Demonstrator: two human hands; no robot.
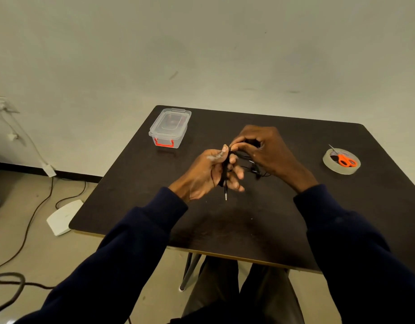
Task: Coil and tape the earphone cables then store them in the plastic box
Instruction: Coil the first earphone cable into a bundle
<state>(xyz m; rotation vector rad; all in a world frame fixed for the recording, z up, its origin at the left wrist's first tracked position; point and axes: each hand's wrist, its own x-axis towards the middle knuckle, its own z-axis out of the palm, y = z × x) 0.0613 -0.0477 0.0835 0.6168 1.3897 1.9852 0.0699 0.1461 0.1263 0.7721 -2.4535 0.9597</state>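
Note:
Above the middle of the dark table (248, 225), my left hand (206, 174) grips a bundle of black earphone cable (225, 170). The metal jack plug (226, 196) hangs below that hand. A piece of clear tape (214, 156) sticks to my left thumb. My right hand (262, 148) pinches the cable's upper loops, and loose strands with earbuds (255, 170) trail under it. At the table's far left corner stands the clear plastic box (170, 128) with red latches, its lid on. The tape roll (341, 161) lies at the right.
Orange-handled scissors (346, 160) rest on top of the tape roll. On the floor to the left lie a white flat object (62, 217) and several dark cables (26, 230). A pale wall stands close behind the table.

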